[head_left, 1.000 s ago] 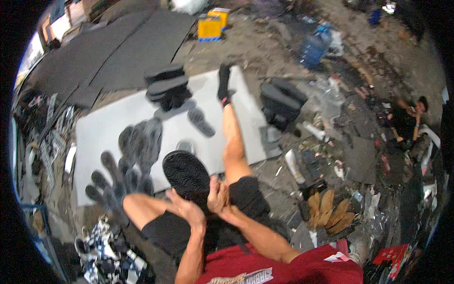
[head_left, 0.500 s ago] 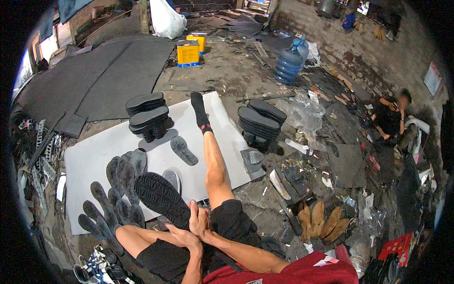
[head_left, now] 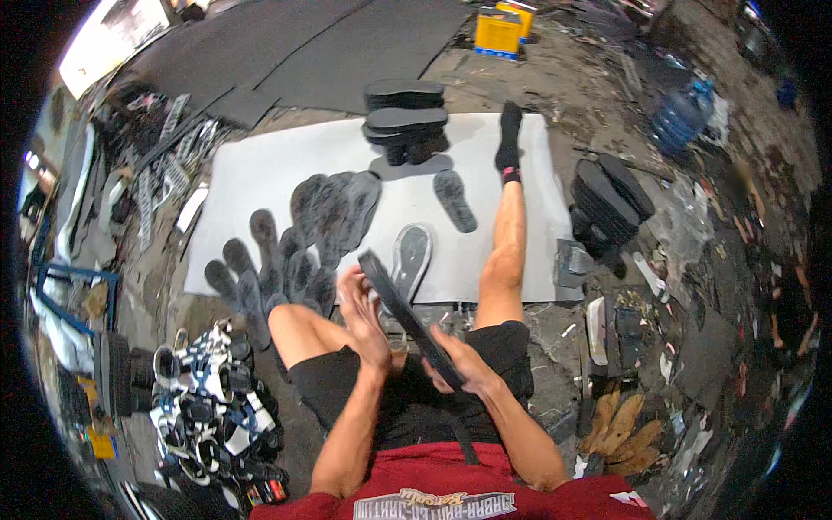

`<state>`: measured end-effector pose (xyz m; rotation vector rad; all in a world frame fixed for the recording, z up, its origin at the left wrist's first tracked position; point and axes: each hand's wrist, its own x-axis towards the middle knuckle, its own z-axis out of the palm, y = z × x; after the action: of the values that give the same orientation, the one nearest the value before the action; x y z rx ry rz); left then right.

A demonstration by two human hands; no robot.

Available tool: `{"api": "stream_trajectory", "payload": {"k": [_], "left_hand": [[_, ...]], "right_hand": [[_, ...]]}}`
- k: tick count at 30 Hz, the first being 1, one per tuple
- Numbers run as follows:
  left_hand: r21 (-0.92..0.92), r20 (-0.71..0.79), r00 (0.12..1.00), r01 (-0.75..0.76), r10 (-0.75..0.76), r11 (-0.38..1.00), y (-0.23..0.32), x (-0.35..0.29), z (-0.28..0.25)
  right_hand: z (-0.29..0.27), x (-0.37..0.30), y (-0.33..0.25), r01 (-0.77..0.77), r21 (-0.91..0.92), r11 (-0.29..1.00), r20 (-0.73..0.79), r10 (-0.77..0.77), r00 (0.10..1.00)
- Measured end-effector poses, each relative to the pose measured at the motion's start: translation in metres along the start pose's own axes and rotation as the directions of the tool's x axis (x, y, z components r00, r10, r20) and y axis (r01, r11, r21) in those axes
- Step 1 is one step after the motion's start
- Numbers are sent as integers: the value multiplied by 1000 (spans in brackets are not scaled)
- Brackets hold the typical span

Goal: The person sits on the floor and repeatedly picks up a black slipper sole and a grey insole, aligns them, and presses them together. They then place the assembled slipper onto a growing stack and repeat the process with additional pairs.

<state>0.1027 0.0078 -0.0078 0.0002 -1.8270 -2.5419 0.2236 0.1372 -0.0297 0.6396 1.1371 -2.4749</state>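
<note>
A black shoe sole (head_left: 406,314) is held edge-on and tilted above my lap. My right hand (head_left: 461,360) is closed around its lower end. Beside the upper part is my left hand (head_left: 362,322), slightly blurred, its fingers apart; whether they touch the sole is hard to make out. Just beyond lies a pale-rimmed sole (head_left: 412,254) on the white sheet (head_left: 243,178). Several grey insoles (head_left: 334,208) overlap to its left, and a single grey insole (head_left: 454,201) lies farther off, near my outstretched leg.
Stacks of thick black soles stand at the sheet's far edge (head_left: 405,121) and to its right (head_left: 607,199). A heap of strappy sandal uppers (head_left: 217,407) lies at left. Yellow boxes (head_left: 498,35) and a blue water jug (head_left: 680,117) stand farther back. Scraps litter the right side.
The sole has turned from showing its ridged underside to edge-on. My left hand has come off the lower end toward the upper part. The view has swung left and down.
</note>
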Motion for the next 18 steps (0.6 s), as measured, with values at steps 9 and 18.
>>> {"api": "stream_trajectory", "payload": {"k": [9, 18], "left_hand": [[346, 39, 974, -221, 222, 912, 53, 28, -5], [328, -125, 958, -207, 260, 922, 30, 47, 16]], "right_hand": [[17, -46, 11, 230, -191, 954, 266, -175, 948], [68, -33, 67, 416, -104, 903, -60, -424, 904]]}}
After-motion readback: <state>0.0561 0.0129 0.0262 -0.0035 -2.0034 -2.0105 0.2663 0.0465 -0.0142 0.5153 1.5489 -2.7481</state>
